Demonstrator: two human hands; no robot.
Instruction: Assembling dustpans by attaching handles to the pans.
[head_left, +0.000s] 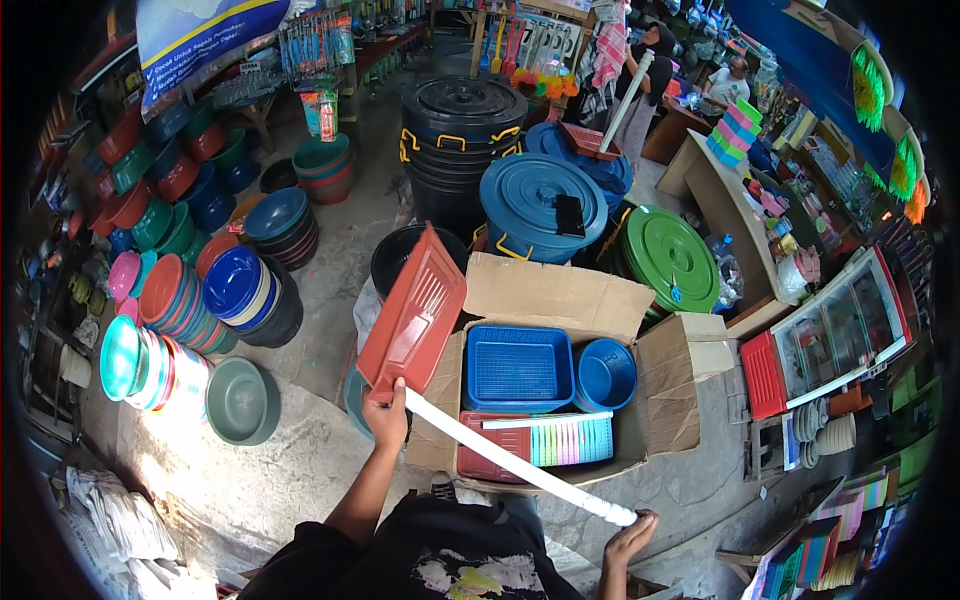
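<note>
A red long-handled dustpan (pixel 418 310) is tilted up in front of me. My left hand (pixel 388 422) is closed round it where the pan meets its white handle (pixel 505 458). At the handle's far end, low on the right, my right hand (pixel 630 538) grips the tip. Just beyond the handle stands an open cardboard box (pixel 672 395). Inside it are a stack of blue rectangular baskets (pixel 518 365), a blue round bucket (pixel 605 375), a red dustpan (pixel 493 445) with a white stick across it, and a row of pastel-coloured plastic items (pixel 570 440).
Large lidded tubs in black (pixel 462 100), blue (pixel 540 190) and green (pixel 670 255) stand behind the box; a dark phone (pixel 569 215) lies on the blue lid. Stacked basins (pixel 245 285) fill the left. A glass-fronted case (pixel 830 330) is at right. Two people stay in the background.
</note>
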